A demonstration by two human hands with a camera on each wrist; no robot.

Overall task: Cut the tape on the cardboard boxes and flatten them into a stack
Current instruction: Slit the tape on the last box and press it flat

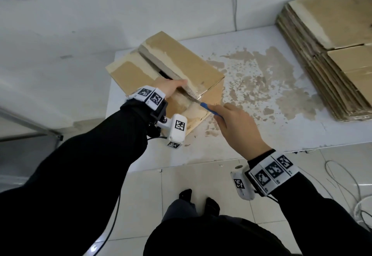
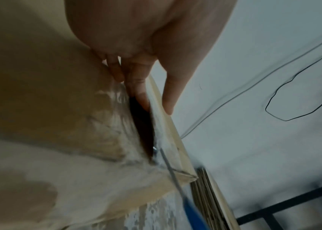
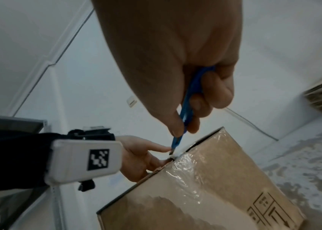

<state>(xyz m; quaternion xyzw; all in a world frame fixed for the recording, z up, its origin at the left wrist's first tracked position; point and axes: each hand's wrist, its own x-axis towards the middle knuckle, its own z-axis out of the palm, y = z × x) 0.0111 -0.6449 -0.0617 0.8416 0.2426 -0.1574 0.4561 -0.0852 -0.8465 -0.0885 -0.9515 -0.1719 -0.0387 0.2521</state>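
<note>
A brown cardboard box (image 1: 181, 64) stands on the white table (image 1: 281, 131); its top flaps are parted along the middle seam. My left hand (image 1: 173, 86) grips the near end of the right flap, fingers (image 2: 136, 91) tucked into the slit and thumb outside. My right hand (image 1: 235, 120) holds a blue-handled cutter (image 1: 209, 109). Its blade (image 3: 171, 150) sits at the seam where clear tape (image 3: 191, 165) wraps over the box's near top edge, right beside my left thumb. The blade (image 2: 166, 165) also shows in the left wrist view.
A tall stack of flattened cardboard (image 1: 332, 54) lies on the table's right end. The tabletop between is worn with brown patches (image 1: 271, 78). Loose cables (image 1: 342, 185) lie on the tiled floor at the right, and a metal frame (image 1: 30, 133) stands at the left.
</note>
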